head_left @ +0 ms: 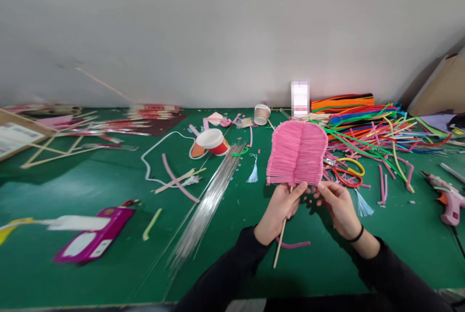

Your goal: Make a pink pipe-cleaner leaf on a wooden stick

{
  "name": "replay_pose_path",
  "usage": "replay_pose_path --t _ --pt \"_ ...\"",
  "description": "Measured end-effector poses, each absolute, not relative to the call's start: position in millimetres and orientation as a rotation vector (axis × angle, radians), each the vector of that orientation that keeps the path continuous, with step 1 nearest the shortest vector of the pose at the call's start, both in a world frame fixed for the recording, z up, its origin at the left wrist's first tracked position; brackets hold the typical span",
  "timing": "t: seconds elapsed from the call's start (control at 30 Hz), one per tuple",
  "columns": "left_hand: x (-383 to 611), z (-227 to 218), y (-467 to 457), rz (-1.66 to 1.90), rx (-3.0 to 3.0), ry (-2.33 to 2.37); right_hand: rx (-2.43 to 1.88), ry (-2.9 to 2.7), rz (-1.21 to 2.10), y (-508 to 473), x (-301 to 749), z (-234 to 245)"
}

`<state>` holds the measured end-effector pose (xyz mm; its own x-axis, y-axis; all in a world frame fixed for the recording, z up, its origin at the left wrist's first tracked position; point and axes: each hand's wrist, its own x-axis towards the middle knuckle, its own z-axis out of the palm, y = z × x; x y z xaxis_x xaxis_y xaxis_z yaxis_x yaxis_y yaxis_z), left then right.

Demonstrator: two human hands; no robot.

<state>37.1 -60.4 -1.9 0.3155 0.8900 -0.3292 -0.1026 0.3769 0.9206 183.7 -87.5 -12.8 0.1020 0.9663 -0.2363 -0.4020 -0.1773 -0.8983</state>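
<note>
A pink fan (297, 153) woven from pipe cleaners stands upright on a thin wooden stick (280, 243) above the green table (109, 191). My left hand (279, 211) is closed around the stick just under the fan. At the fan's lower right corner, my right hand (337, 206) pinches the bottom edge. Both arms wear black sleeves, and a black band circles the right wrist.
A heap of coloured pipe cleaners (366, 125) lies at the right with scissors (346, 169) before it. A pink glue gun (447, 198) rests at the far right. Metal wires (210, 195), a paper cup (214, 141), wooden sticks (54, 149) and a purple package (95, 234) lie to the left.
</note>
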Motion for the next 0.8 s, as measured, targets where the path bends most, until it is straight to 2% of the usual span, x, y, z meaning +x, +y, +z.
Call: replay_pose_path --t 0.13,0.27,0.4,0.5,0.6,0.8 --pt "8 3 -62 0.489 0.975 1.051 -1.407 -1.207 1.240 -101 200 -25" --pt "-27 22 -70 0.127 1.428 1.187 -1.452 -1.759 0.708 -119 214 -29" --pt "-38 37 -80 0.282 2.185 1.690 -1.305 -2.029 0.234 -118 216 -24" --pt "-29 25 -79 0.393 2.651 1.318 -1.279 -2.198 -0.071 -103 215 -22" --pt "-21 4 -74 0.320 2.866 1.137 -1.059 -2.373 -0.297 -89 218 -23" --pt "-17 -5 -75 0.249 2.970 0.869 -0.720 -2.546 -0.370 -103 221 -23"
